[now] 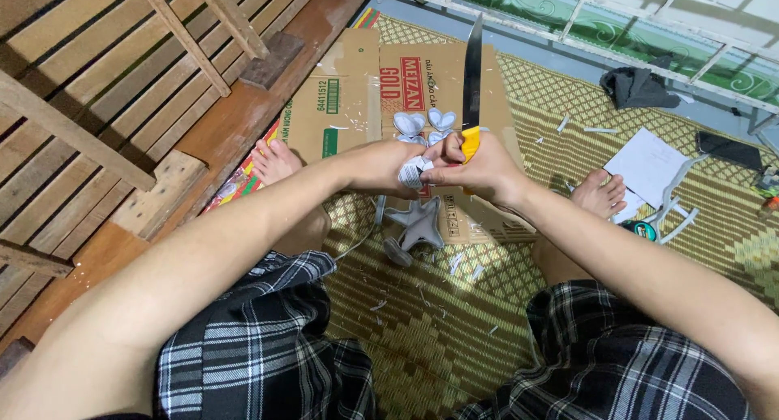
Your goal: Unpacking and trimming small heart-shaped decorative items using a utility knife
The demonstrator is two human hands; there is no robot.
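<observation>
My right hand [479, 170] grips a knife [471, 79] by its yellow handle, the long dark blade pointing up and away from me. Right beside it, touching, my left hand [381, 165] holds a small grey-white carved piece [412, 172] between the fingers. Both hands hover above a flattened cardboard box [349, 103] that lies on a woven mat [430, 323]. A grey star-shaped piece [419, 223] rests just below the hands. Several pale heart-shaped pieces [423, 124] sit on the cardboard behind them.
A slatted wooden frame [89, 87] fills the left side. White paper [649, 164], cut strips and a tape roll [645, 229] lie by my right foot [602, 193]. A dark cloth [637, 87] and a phone [729, 150] lie further right. Shavings litter the mat.
</observation>
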